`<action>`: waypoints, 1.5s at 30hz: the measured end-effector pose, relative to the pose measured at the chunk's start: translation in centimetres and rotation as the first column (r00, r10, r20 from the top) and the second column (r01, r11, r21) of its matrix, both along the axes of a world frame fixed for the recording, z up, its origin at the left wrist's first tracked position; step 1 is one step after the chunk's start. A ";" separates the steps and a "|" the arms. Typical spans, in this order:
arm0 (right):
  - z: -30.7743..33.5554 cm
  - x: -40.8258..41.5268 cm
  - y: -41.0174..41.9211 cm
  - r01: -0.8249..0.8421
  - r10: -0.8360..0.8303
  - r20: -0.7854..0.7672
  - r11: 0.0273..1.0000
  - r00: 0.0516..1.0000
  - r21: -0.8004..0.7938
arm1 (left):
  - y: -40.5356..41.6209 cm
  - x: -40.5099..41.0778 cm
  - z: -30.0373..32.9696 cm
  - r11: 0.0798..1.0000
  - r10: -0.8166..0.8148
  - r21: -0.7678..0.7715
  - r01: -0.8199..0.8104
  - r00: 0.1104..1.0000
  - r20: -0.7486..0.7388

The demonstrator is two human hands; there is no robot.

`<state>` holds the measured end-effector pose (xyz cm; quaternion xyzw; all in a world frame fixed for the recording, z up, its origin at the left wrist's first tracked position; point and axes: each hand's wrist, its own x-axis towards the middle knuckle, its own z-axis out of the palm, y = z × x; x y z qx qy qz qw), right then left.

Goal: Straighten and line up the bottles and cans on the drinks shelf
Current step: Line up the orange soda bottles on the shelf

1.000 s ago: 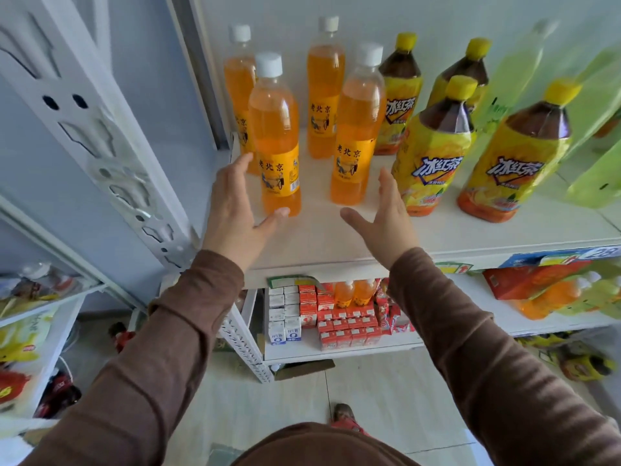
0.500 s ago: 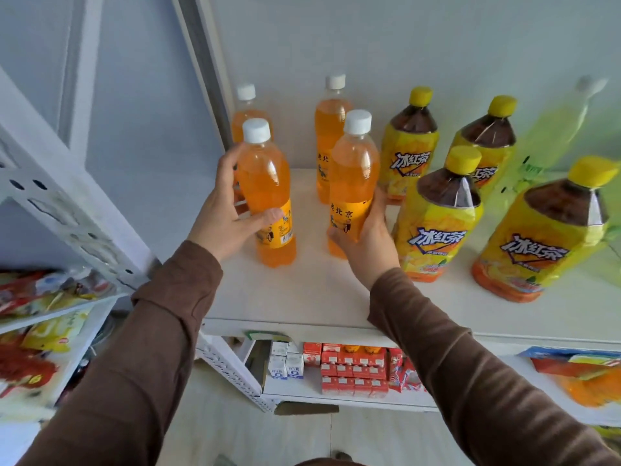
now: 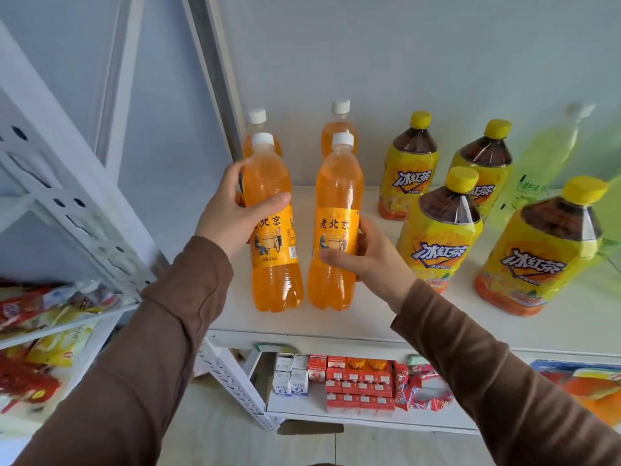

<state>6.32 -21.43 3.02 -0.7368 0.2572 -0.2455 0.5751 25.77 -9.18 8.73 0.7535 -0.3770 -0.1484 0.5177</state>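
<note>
Two orange soda bottles with white caps stand upright near the front of the white shelf (image 3: 353, 326). My left hand (image 3: 228, 216) grips the left front bottle (image 3: 274, 264) around its upper label. My right hand (image 3: 369, 257) grips the right front bottle (image 3: 336, 223) at its label, thumb across the front. Both labels face me. Two more orange bottles, the left one (image 3: 257, 129) and the right one (image 3: 340, 124), stand behind them against the wall, mostly hidden.
Several yellow-capped iced tea bottles (image 3: 440, 237) stand to the right, with pale green bottles (image 3: 544, 156) blurred behind. A white perforated shelf post (image 3: 67, 203) rises at left. Lower shelves hold small drink cartons (image 3: 349, 381) and snack packs (image 3: 40, 307).
Both hands went from reaching open to gripping the two front orange bottles, which now stand closer to the shelf's front edge, side by side. My view has shifted downward.
</note>
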 end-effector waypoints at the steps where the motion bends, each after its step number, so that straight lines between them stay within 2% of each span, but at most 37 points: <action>1: 0.1 -0.1 0.2 -0.014 0.014 -0.002 1.000 1.000 0.007 | 0.2 -0.1 0.1 1.000 -0.005 0.016 0.005 1.000 0.005; 6: 0.2 -0.6 1.1 -0.025 0.025 0.005 1.000 1.000 -0.012 | 1.4 -0.8 0.5 1.000 -0.024 0.015 0.023 0.999 0.030; 14: -0.5 -1.0 2.9 0.008 -0.005 0.021 0.984 1.000 -0.179 | 5.0 -2.7 -0.7 0.993 -0.033 -0.103 0.049 0.988 0.150; 24: -1.5 0.5 4.7 -0.043 0.039 -0.022 0.965 0.999 -0.260 | 7.2 -3.3 -2.3 0.986 -0.084 -0.133 0.095 0.992 0.092; 34: -1.8 0.9 4.7 -0.108 0.082 -0.097 0.944 0.992 -0.311 | 7.8 -2.9 -2.0 0.987 -0.133 -0.090 0.136 0.990 0.044; 40: -0.5 0.1 3.8 -0.192 0.167 -0.120 0.952 0.979 -0.239 | 8.5 -2.2 -0.3 0.973 -0.226 0.047 0.226 0.974 -0.008; 43: 2.4 -1.0 2.8 -0.215 0.198 -0.099 0.953 0.975 -0.212 | 9.2 -1.9 2.3 0.961 -0.266 0.094 0.258 0.960 0.084; 45: 5.0 -1.9 2.0 -0.174 0.163 -0.063 0.953 0.985 -0.249 | 9.6 -1.9 5.0 0.965 -0.263 0.068 0.254 0.948 0.182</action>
